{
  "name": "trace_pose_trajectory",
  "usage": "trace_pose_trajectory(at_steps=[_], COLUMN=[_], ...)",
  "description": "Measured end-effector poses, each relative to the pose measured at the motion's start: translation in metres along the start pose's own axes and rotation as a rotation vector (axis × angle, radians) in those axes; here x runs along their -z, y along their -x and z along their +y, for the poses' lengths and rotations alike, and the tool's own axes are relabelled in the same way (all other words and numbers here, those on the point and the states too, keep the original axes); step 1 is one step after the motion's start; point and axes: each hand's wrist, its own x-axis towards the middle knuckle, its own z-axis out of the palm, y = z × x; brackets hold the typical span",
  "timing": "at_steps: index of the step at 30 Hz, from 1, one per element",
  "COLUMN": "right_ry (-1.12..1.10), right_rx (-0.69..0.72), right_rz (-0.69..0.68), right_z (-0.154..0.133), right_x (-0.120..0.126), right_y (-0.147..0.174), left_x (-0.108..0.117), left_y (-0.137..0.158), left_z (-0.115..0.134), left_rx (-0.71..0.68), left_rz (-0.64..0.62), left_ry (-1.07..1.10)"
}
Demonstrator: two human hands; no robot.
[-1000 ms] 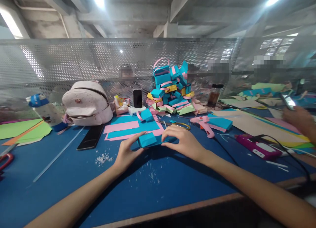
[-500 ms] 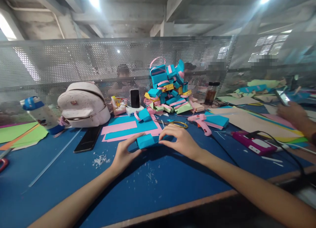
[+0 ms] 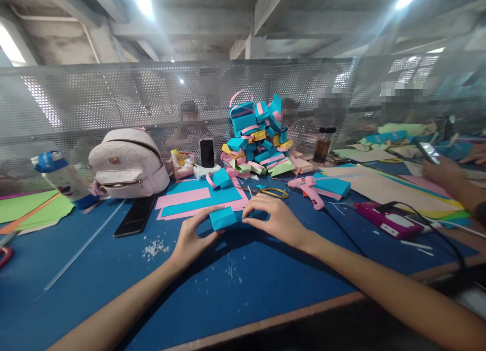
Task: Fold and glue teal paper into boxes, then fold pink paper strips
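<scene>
From the head, the left hand [image 3: 192, 238] clamps a blue box [image 3: 223, 219] between thumb and fingers, apparently to steady it; the right hand [image 3: 280, 219] pinches its far edge, seemingly for control; paper sheets [image 3: 184, 198] lie just beyond the left fingers.

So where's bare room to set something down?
Bare: left of the white scraps, between left forearm and clear strip; also between right forearm, black cord and purple device. Crowded: beyond the held blue box, from backpack past paper pile to glue gun.
</scene>
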Motion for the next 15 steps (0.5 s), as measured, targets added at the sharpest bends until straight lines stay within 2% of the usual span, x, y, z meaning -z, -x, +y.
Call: trace_pose_trajectory(at_steps=[6,15], right_ry=[-0.039,-0.091], right_rx=[-0.015,-0.032], right_rz=[-0.002,-0.005], right_z=[-0.005,-0.005], right_x=[-0.003,-0.007], right_y=[0.001,0.0], left_x=[-0.002,-0.001], left_y=[0.0,0.001], left_z=[0.006,0.013], left_rx=[0.047,0.103], left_rz=[0.053,0.06], left_ry=[0.07,0.133])
